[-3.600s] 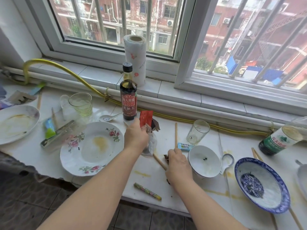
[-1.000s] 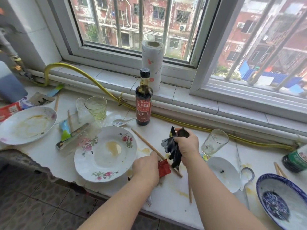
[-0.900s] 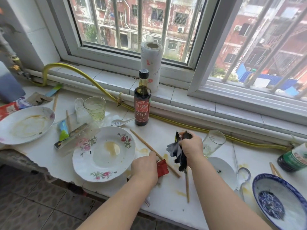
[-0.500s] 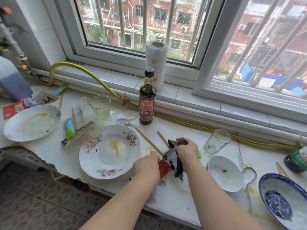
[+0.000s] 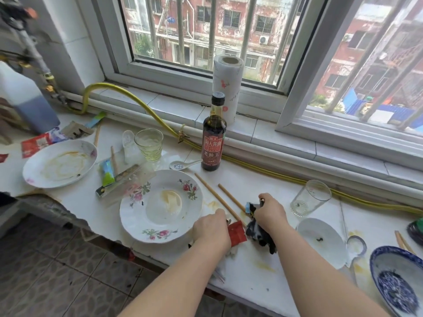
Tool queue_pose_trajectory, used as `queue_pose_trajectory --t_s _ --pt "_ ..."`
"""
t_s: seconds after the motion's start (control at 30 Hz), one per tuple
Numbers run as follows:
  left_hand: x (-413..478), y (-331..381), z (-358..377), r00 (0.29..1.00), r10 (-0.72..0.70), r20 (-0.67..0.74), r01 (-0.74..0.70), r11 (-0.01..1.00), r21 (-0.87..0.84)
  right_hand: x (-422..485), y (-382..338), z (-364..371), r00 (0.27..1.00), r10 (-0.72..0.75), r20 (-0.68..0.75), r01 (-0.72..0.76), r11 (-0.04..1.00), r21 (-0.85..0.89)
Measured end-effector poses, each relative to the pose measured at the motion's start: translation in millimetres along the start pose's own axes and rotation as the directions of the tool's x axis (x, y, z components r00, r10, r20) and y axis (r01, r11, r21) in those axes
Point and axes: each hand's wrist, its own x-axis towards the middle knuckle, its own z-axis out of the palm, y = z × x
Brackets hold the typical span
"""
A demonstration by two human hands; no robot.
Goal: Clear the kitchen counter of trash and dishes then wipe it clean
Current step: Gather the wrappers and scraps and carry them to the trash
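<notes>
Head view. The stained counter [image 5: 251, 266] under a barred window, with every place given from the floral plate [image 5: 128, 216].

Just right of the plate's near rim, we found the left hand [image 5: 211, 232] clenched on a red wrapper [image 5: 237, 233], which stuck out toward the right. Pale scraps hung below the fist. Immediately right of it, the right hand [image 5: 271, 215] grasped a crumpled wad of dark wrappers [image 5: 261, 232] with a blue-tipped scrap at its far edge. The two bundles lay all but touching; we could not tell whether they met.

Two chopsticks [image 5: 217, 197] lay on the counter right of the plate. Their long axes ran diagonally from far-left to near-right, and their near ends passed under the hands. We judged the right hand the nearer to them, though both hands were full.

Left of the plate, a green packet [image 5: 107, 175] and clear film remained. Well right of it stood a clear glass [image 5: 310, 197], a white bowl [image 5: 320, 241] and a blue bowl [image 5: 396, 284].

We judged that merging the bundles leftward would free the right hand. Wiping had not yet begun.
</notes>
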Motion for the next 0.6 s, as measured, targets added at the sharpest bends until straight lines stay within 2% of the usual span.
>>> queue_pose_trajectory --t_s 0.1,0.2,0.3,0.37,0.4,0.43,0.5,0.57,0.6 --pt "-2 1 0 1.0 -0.003 0.008 0.003 1.0 -0.026 -1 -2 1 1.0 0.011 -0.002 -0.011 0.999 -0.053" --pt "-2 -3 0 0.999 -0.04 0.017 0.042 0.989 -0.141 -1 0 -3 0.999 0.02 -0.032 -0.019 0.999 0.025" --pt "0 -7 -5 0.994 -0.105 0.042 0.113 0.935 -0.335 1 -1 -14 0.993 0.074 -0.089 -0.05 0.967 0.249" --pt "3 -6 -10 0.989 -0.126 0.072 0.145 0.843 -0.518 1 -4 -24 0.988 0.113 -0.104 -0.054 0.891 0.452" --pt "4 -5 -12 0.987 -0.141 0.08 0.159 0.747 -0.646 0 -6 -30 0.988 0.125 -0.091 -0.054 0.831 0.554" --pt "5 -4 -16 0.982 -0.165 0.092 0.174 0.603 -0.779 -3 -8 -36 0.99 0.129 -0.054 -0.063 0.755 0.652" --pt "4 -4 -25 0.971 -0.199 0.133 0.176 0.216 -0.961 -11 -12 -50 0.995 0.072 0.062 -0.093 0.584 0.807" --pt "2 -6 -33 0.967 -0.202 0.157 0.133 -0.131 -0.982 -24 -18 -59 0.984 -0.019 0.174 -0.146 0.461 0.875" --pt "-3 -6 -38 0.967 -0.195 0.162 0.109 -0.258 -0.96 -30 -21 -61 0.973 -0.053 0.227 -0.182 0.436 0.881"
